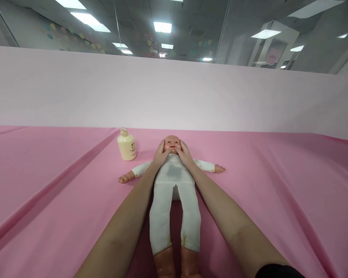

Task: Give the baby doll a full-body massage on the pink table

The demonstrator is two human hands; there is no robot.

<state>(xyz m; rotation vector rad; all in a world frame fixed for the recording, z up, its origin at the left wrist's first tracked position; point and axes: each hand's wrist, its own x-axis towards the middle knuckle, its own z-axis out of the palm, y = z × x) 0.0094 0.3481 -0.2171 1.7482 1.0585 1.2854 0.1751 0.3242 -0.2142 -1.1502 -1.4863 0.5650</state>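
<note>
A baby doll (174,170) with a white cloth body lies on its back, its feet toward me and its arms spread out to the sides. My left hand (160,154) cups the left side of the doll's head, and my right hand (185,154) cups the other side. Both thumbs rest on the doll's lower face near its mouth. The fingers lie along its cheeks and temples and are partly hidden.
A cream pump bottle (127,146) stands upright to the left of the doll's head. Pink cloth (75,200) with several creases covers the surface. Behind it rises a low white wall (174,96), with glass panels above.
</note>
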